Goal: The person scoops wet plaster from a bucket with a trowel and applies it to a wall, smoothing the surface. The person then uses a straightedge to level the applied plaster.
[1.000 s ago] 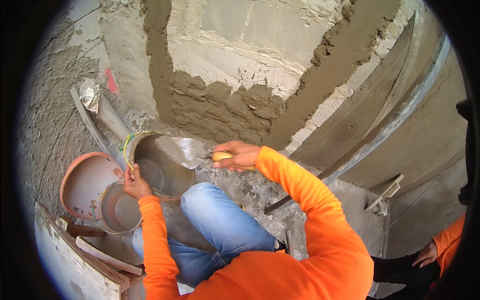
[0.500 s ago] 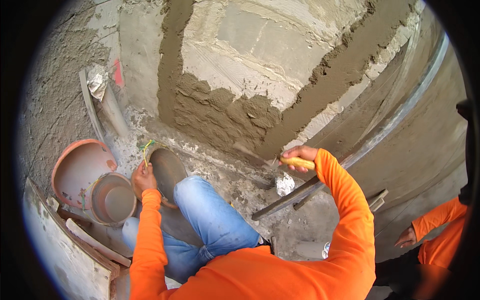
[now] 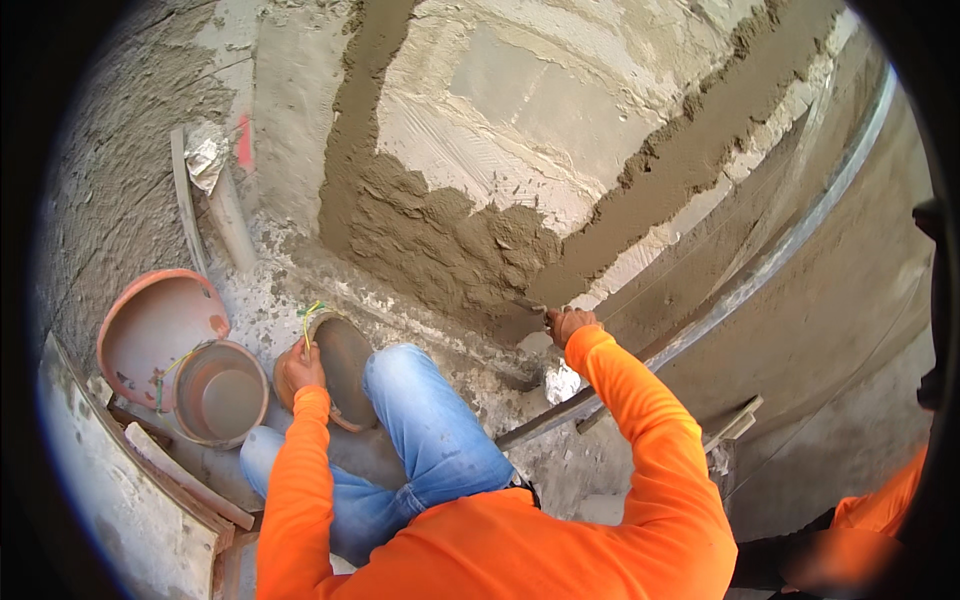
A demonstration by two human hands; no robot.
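My right hand [image 3: 568, 325] is closed round the handle of a trowel [image 3: 519, 322], its blade close against the lower right corner of the wet mortar [image 3: 430, 225] on the wall. The fingers cover most of the handle. With my left hand [image 3: 305, 368] I grip the rim of a bucket [image 3: 345, 350] by its yellow-green cord handle [image 3: 308, 328]. This bucket leans beside my bent knee, its opening facing up and to the right. Grey residue coats its inside.
A second bucket [image 3: 222, 358] and a wide orange basin [image 3: 135, 325] stand at the left. Foil caps a pipe [image 3: 232, 225] by the wall. A long straightedge bar [image 3: 765, 268] slants along the right. Boards [image 3: 130, 490] lie lower left. Another person's orange sleeve [image 3: 880, 505] shows at far right.
My right hand has swung the trowel left and up against the mortar; its yellow handle is now mostly hidden. My left hand stays at the bucket. The other person's hand has left view.
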